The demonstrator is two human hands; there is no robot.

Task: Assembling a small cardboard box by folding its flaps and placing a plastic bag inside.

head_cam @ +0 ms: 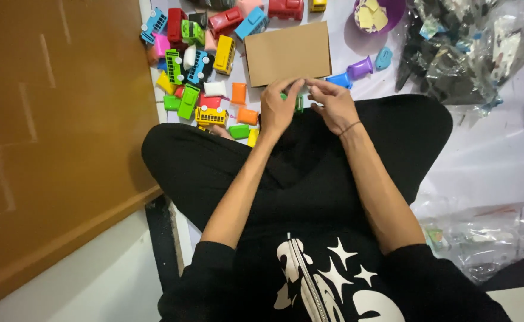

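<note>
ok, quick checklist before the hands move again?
1. Left hand on the green toy piece: ok, fingers touch it.
2. Right hand on the same piece: ok.
3. Firmness of the grip: cannot tell, the piece is mostly hidden.
4. Cardboard sheet flat beyond the hands: ok.
5. Toy vehicle pile apart from the hands: ok.
</note>
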